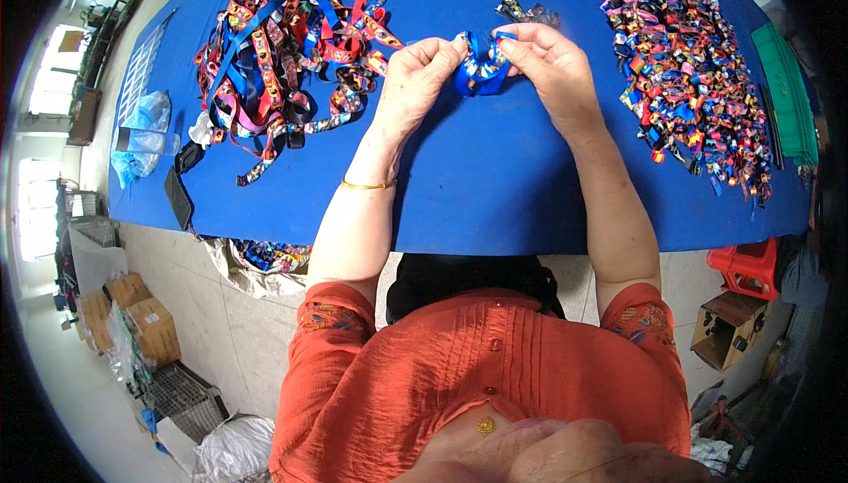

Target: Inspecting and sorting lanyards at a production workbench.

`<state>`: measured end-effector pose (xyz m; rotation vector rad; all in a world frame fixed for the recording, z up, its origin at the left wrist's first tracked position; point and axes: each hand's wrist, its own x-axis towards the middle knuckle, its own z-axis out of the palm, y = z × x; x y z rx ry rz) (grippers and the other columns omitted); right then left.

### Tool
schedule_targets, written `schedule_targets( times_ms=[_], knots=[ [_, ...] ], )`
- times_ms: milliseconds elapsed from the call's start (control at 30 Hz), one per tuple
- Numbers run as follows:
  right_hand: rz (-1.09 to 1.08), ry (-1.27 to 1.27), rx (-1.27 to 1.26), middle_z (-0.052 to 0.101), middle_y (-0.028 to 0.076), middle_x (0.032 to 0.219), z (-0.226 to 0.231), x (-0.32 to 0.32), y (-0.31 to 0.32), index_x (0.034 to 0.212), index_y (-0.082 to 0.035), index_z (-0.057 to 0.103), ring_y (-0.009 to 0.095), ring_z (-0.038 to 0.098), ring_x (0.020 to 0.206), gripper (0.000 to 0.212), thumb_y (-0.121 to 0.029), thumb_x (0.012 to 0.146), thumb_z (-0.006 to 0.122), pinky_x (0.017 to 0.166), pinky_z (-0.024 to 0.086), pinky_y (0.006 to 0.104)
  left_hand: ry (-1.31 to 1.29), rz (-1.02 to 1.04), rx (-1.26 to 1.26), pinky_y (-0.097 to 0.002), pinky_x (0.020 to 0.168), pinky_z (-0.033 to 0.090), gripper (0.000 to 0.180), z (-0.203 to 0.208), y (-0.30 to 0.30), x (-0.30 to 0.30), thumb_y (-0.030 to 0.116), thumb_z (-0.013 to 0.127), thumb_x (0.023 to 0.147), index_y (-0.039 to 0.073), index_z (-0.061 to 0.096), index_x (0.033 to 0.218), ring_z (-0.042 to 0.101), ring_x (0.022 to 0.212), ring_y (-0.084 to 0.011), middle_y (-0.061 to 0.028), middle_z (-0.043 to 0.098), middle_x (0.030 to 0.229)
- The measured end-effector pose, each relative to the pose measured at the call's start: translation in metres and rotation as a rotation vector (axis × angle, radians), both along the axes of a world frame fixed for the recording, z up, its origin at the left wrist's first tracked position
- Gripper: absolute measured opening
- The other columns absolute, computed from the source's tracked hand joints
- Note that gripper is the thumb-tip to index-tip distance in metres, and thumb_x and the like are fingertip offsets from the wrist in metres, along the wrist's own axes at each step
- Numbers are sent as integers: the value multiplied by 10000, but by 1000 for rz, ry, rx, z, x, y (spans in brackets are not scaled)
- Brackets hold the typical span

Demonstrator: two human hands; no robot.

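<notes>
Over the far middle of the table, a blue patterned ribbon (480, 79) is looped into what looks like a bow. My left hand (419, 76) pinches its left side between thumb and fingers. On the other side, my right hand (556, 68) grips the ribbon's right edge with thumb and forefinger. Just beyond my right hand lies a small dark patterned ribbon piece (528, 13). To the left spreads a tangled heap of long printed ribbons (265, 50) in red, blue and black. At the right stand dense rows of small multicoloured ribbon pieces (689, 68).
The table has a blue cover (503, 191). A green tray (784, 90) sits at its right edge. Clear blue plastic (144, 134) lies at the left. Below are a sack of ribbon pieces (252, 266), cardboard boxes (150, 328) and a red stool (746, 266).
</notes>
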<state>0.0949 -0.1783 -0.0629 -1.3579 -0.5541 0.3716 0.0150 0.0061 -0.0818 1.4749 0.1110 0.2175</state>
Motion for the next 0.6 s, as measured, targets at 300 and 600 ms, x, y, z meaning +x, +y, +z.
schedule_targets(
  times_ms=[300, 600],
  knots=[
    [75, -39, 40, 673, 32, 963, 3, -7, 3, 1070, 19, 634, 63, 621, 868, 156, -38, 924, 631, 788, 515, 215, -14, -34, 235, -210, 562, 344, 284, 0, -11, -4, 288, 653, 958, 27, 675, 850, 408, 654, -23, 82, 529, 700],
    [32, -79, 29, 658, 33, 924, -9, -7, 8, 1029, 24, 610, 70, 627, 853, 101, -32, 945, 605, 763, 522, 217, -68, -141, 104, -198, 609, 391, 255, -4, -13, -2, 280, 641, 967, 28, 655, 930, 470, 694, -32, 52, 582, 779]
  ],
)
